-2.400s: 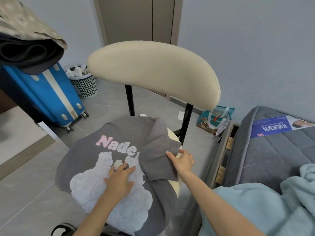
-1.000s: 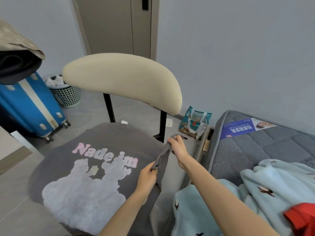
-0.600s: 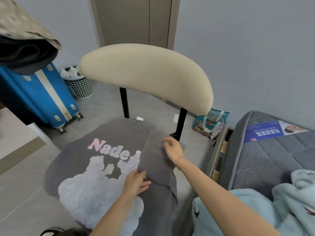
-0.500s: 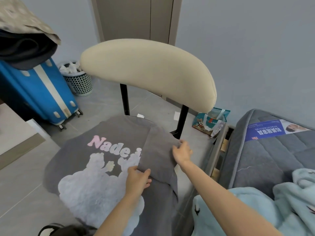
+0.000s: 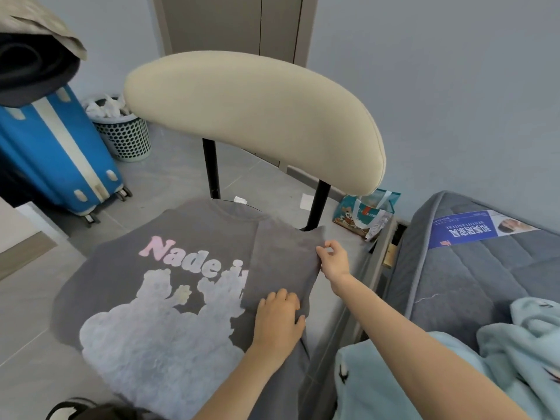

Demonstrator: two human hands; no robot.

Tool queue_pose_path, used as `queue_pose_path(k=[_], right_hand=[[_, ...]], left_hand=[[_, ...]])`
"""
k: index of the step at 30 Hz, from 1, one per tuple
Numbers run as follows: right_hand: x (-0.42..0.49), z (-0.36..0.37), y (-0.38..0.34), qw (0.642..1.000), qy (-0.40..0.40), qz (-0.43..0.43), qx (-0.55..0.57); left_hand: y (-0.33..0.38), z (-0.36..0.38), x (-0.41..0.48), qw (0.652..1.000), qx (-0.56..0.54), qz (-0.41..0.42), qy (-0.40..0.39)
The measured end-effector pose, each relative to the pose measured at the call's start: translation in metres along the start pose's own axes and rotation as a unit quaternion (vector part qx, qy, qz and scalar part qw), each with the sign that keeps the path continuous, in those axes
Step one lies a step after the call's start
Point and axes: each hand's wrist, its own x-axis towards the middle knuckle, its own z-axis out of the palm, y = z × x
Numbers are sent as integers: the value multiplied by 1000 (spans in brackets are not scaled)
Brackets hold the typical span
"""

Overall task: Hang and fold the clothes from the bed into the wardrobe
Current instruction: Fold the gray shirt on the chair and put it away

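Gray T-shirt [image 5: 169,298] lies print side up on the seat of the chair [image 5: 254,116]. Its long axis runs from the collar, which points away from me toward the backrest, down to the hem nearest me, so the pink lettering reads upright. The right side is folded over onto the front and covers the end of the word. My left hand [image 5: 277,322] presses flat on the lower part of that flap, fingers fairly straight. My right hand [image 5: 335,262] pinches the flap's outer edge with curled fingers. The bed [image 5: 469,283] stands just beside the chair on my right, with a pale blue blanket [image 5: 515,344] on it.
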Motion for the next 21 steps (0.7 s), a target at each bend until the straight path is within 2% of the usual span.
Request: queue_pose_path(k=[3,5,9,15,18,21], right_hand=[[4,1,3,998,49,39,2],[0,5,4,997,52,59,21],[-15,15,-4,987,45,-106,-116],[-52,63,-30,946,-90,-250,-187],[-70,99,-37,908,-166,-298,-241],[-78,141,-39,855,-223,-348,-312]], left_hand=[[0,2,2,998,-42,42,-26],[-5,0,0,995,-77,52,-19],[-30,-18,-3,989,-135,30,50],[-90,-64,-5,971,-176,-101,128],[-130,-87,-9,960,-167,-154,165],[-174,-109,-13,945,-155,-210,197]])
